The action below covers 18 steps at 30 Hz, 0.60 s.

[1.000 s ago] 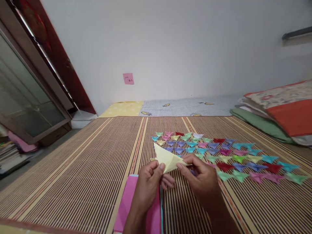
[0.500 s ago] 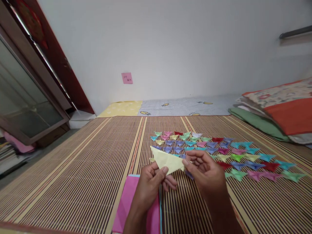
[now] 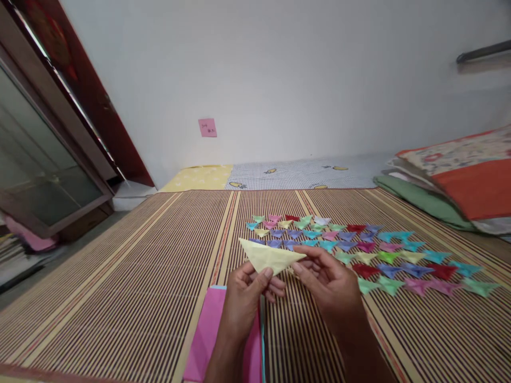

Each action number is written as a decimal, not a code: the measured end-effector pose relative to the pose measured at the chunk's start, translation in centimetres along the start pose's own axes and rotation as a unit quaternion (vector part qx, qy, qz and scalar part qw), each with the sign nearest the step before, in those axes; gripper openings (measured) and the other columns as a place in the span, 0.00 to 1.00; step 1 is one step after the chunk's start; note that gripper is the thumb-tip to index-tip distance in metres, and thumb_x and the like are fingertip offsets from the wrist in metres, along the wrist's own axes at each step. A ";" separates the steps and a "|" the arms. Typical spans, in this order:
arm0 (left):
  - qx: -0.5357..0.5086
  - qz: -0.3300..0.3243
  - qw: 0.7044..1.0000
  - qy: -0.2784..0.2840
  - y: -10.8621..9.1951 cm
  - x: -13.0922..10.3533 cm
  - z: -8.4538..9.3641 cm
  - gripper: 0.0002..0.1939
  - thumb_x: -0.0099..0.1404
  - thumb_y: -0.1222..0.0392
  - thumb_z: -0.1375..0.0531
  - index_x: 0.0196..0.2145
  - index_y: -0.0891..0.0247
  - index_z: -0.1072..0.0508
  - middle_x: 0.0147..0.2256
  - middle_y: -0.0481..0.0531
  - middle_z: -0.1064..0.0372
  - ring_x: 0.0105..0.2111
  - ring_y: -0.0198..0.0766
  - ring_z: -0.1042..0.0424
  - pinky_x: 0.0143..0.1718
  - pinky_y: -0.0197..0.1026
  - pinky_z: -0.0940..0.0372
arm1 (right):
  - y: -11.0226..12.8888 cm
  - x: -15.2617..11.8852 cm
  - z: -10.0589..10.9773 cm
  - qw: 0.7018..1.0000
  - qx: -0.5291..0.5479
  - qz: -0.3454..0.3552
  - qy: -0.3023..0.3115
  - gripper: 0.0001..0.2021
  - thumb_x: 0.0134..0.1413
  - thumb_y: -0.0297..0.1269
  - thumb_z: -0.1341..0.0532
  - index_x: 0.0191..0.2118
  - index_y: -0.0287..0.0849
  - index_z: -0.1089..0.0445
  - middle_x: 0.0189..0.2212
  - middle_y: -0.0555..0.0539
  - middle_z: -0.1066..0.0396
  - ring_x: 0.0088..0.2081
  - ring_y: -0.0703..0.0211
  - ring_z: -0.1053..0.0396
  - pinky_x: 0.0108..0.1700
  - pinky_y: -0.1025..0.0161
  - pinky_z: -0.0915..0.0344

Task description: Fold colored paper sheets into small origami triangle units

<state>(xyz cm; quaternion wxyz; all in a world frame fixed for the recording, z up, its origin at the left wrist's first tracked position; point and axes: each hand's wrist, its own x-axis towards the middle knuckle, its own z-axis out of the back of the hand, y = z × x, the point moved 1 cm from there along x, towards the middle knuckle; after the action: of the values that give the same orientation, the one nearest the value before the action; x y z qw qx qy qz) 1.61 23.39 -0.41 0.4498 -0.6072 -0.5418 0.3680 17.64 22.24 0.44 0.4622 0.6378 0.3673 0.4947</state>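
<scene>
A pale yellow sheet of paper point(image 3: 269, 256), folded into a triangle with its long edge uppermost, is held up above the striped mat. My left hand point(image 3: 249, 290) pinches its lower point, thumb in front and fingers behind. At the right corner, my right hand point(image 3: 329, 279) has thumb and forefinger closed about the paper's edge. Beyond both hands lie rows of small folded paper pieces point(image 3: 389, 285) in many colours, partly hidden by the yellow paper and my right hand. Under my left forearm is a stack of pink paper point(image 3: 205, 330) with a blue edge showing.
The striped mat point(image 3: 120, 276) covers the wide surface before me. Folded bedding point(image 3: 471, 186) is piled at the right, and a patterned cloth point(image 3: 295, 175) runs along the wall. A pink note point(image 3: 207, 127) is stuck there. A glass-panelled door point(image 3: 43, 143) stands at left.
The yellow paper has turned slightly, so its right corner now points outward and its front shows as a wider triangle. My right hand has shifted a little left at that corner.
</scene>
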 end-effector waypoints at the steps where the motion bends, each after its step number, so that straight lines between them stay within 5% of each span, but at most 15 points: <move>1: 0.001 -0.003 1.000 -0.007 0.0 0.0 0.0 0.14 0.63 0.55 0.32 0.39 0.70 0.21 0.28 0.58 0.19 0.24 0.37 0.22 0.25 0.33 0.32 | 0.1 -0.1 -0.2 1.000 -0.012 0.010 -0.006 0.16 0.54 0.41 0.30 0.47 0.43 0.24 0.32 0.47 0.22 0.35 0.56 0.24 0.40 0.59 0.27; 11: 0.023 -0.006 1.000 -0.020 -0.1 -0.2 -0.9 0.15 0.59 0.54 0.29 0.39 0.69 0.19 0.31 0.58 0.18 0.29 0.40 0.21 0.31 0.37 0.29 | 0.4 -0.6 -0.8 0.997 -0.063 0.027 -0.036 0.12 0.59 0.42 0.36 0.45 0.43 0.22 0.32 0.46 0.21 0.33 0.55 0.23 0.36 0.60 0.26; 18: 0.016 -0.072 0.997 -0.037 -0.5 -0.5 0.2 0.12 0.63 0.53 0.32 0.38 0.65 0.18 0.35 0.53 0.19 0.35 0.41 0.23 0.38 0.39 0.30 | 0.8 -0.3 0.2 0.995 -0.094 0.010 0.043 0.12 0.61 0.41 0.39 0.44 0.43 0.21 0.28 0.48 0.22 0.30 0.55 0.24 0.32 0.62 0.30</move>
<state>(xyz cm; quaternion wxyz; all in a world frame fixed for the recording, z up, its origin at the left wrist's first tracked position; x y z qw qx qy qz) 1.22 22.95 -0.02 0.4650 -0.5450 -0.5944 0.3653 17.75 21.65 1.14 0.4990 0.5731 0.3323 0.5587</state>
